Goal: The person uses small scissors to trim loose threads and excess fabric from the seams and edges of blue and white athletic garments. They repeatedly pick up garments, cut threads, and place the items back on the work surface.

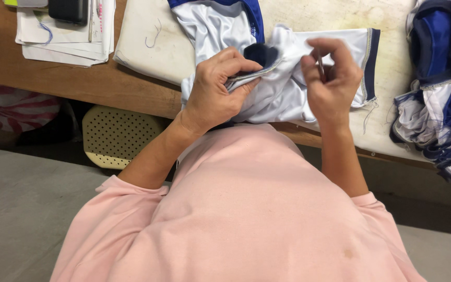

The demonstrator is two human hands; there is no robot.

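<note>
White garment (283,89) pinched by left hand (217,89); right hand (330,78) grips thin tool (320,65)

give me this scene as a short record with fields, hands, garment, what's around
left hand: left hand pinches a trimmed edge of the white garment
right hand: right hand holds a small thin tool at the cloth
surface: padded board on a wooden table
right side: pile of blue and white garments
top left: stack of papers
</note>
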